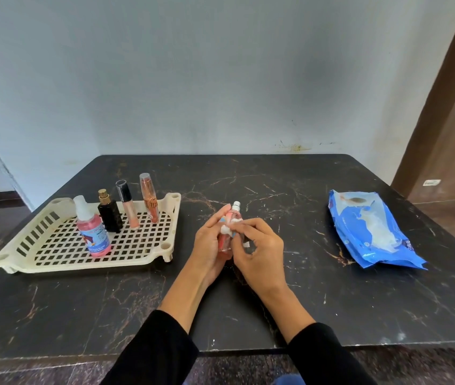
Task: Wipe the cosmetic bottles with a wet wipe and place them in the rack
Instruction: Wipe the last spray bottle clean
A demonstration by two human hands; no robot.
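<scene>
Over the middle of the dark marble table point(276, 190), both hands meet around a small pink bottle point(225, 240) with a white cap, held upright and tilted slightly away from the person. The left hand point(209, 245) wraps its curled fingers round the bottle from behind and below, so the lower body of the bottle sits in its palm. The right hand point(259, 251) pinches a crumpled white wipe point(227, 227) against the upper part of the bottle, its thumb and fingers bent in on the cloth — a small corner of the wipe also shows under its fingers. Both forearms come up from the near edge in black sleeves point(159, 351). To the left, well apart from the hands, a cream rack point(40, 245) with a grid floor lies flat on the table. Four bottles stand upright in its far half: a pink spray point(93, 232) with a clear cap nearest the person, a black bottle point(109, 213) with a gold top just beside it, then a slim tube point(127, 204) with a black cap, and a rose-gold tube point(148, 197) at the right end of the row. To the right, near the table's edge, lies a blue pack point(370, 229) of wipes — flat, its opening flap facing up.
</scene>
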